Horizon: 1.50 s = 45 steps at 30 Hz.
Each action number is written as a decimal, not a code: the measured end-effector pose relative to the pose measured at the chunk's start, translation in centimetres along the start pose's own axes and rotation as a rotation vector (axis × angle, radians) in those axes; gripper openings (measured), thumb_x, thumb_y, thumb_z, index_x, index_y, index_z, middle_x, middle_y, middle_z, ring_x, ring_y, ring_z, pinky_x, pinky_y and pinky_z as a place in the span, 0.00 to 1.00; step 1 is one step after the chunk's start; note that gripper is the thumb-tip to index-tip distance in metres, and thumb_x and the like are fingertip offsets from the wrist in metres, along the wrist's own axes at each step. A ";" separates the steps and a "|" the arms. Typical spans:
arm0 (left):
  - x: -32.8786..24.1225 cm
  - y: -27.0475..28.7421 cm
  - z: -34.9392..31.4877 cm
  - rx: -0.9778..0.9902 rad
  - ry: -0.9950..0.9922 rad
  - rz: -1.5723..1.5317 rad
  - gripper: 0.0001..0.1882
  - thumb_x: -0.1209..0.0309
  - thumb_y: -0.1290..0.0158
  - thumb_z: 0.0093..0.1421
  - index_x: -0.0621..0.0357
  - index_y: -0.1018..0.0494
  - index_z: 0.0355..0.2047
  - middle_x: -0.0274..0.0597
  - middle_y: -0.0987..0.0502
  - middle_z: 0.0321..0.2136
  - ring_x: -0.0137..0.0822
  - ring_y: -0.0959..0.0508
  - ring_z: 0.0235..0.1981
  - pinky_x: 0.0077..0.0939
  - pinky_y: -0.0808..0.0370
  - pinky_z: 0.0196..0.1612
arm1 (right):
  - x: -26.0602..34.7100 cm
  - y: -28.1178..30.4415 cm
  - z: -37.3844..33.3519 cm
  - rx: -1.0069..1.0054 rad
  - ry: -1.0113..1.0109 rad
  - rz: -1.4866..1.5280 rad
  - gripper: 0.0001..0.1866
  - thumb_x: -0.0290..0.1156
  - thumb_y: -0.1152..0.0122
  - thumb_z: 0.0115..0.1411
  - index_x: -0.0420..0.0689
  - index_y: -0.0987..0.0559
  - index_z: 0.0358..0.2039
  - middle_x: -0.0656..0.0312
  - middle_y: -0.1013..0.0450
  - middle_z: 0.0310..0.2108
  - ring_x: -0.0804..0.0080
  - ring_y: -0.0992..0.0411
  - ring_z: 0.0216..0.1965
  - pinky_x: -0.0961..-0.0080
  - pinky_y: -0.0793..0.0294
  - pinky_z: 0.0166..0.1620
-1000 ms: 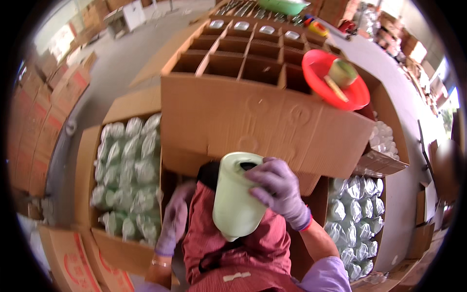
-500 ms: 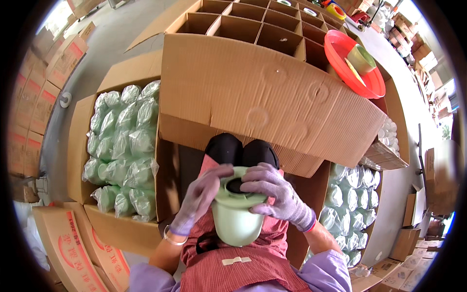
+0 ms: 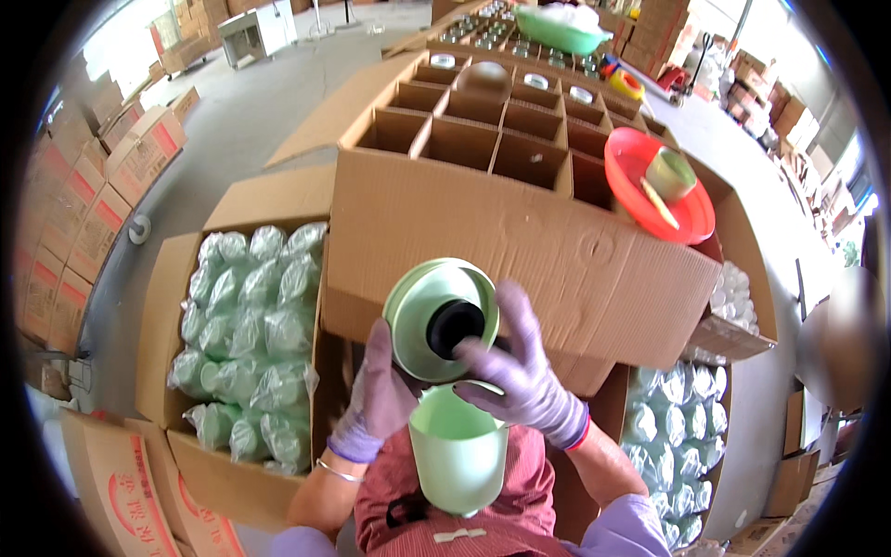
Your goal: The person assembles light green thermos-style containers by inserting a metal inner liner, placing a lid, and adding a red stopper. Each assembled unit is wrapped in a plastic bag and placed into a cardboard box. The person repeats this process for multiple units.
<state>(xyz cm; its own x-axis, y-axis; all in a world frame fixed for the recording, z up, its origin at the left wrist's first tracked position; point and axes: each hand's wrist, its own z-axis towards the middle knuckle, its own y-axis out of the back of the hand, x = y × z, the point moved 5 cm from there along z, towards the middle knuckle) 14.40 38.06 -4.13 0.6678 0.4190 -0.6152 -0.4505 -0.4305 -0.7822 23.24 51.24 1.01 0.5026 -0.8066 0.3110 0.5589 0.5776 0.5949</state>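
Observation:
My left hand, in a grey-purple glove, holds a round light-green lid with a black centre piece by its left and lower side; the fingers behind are hidden. The lid is tilted up, its round face toward me. My right hand, gloved alike and slightly blurred, has its fingers apart at the lid's right side. Some of them are close to the black piece and the cup's rim; I cannot tell whether they touch. Below the lid, a light-green cup stands uncovered on my lap.
A large divided carton stands ahead, with a red basin holding a green cup on its right corner. Cartons of plastic-wrapped green cups flank me at left and right. Clear plastic pieces fill a box at right.
The lid has come up off the cup and tilted toward me, leaving the cup uncovered. My right hand's fingers have spread. The view has shifted to show more of the far room.

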 end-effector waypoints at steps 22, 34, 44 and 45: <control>-7.5 -2.6 20.2 -0.104 -1.383 1.919 0.22 0.57 0.44 0.60 0.55 0.28 0.49 0.46 0.30 0.38 0.46 0.28 0.44 0.54 0.37 0.61 | -32.2 7.8 20.3 0.650 -0.541 -0.649 0.28 0.60 0.47 0.57 0.45 0.18 0.36 0.49 0.21 0.37 0.49 0.23 0.40 0.56 0.24 0.46; -5.7 -0.6 21.7 -0.203 -1.491 1.932 0.16 0.50 0.52 0.62 0.47 0.27 0.40 0.34 0.30 0.32 0.35 0.29 0.39 0.50 0.36 0.59 | -61.7 12.3 17.4 0.578 -0.694 -0.795 0.18 0.41 0.44 0.55 0.51 0.19 0.44 0.49 0.23 0.44 0.46 0.26 0.48 0.58 0.26 0.52; -6.5 -1.8 21.4 -0.146 -1.496 1.850 0.14 0.59 0.47 0.60 0.52 0.26 0.42 0.38 0.30 0.35 0.40 0.27 0.41 0.52 0.36 0.61 | -45.7 21.1 25.8 -0.045 -0.575 -0.909 0.25 0.43 0.37 0.55 0.46 0.26 0.51 0.40 0.27 0.44 0.44 0.26 0.46 0.56 0.25 0.50; -6.4 -2.3 21.7 -0.122 -1.490 1.814 0.15 0.59 0.46 0.60 0.52 0.26 0.43 0.38 0.29 0.35 0.40 0.27 0.41 0.52 0.37 0.62 | -42.8 23.5 26.0 -0.067 -0.512 -0.853 0.27 0.41 0.34 0.54 0.45 0.27 0.52 0.40 0.28 0.46 0.46 0.26 0.46 0.57 0.26 0.51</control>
<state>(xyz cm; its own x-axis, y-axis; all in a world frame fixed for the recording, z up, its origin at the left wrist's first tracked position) -1.70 53.69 -0.54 -0.9655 -0.2473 -0.0810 0.1950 -0.8937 0.4042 -2.31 96.07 20.91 -0.4208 -0.9027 0.0902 0.6444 -0.2274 0.7301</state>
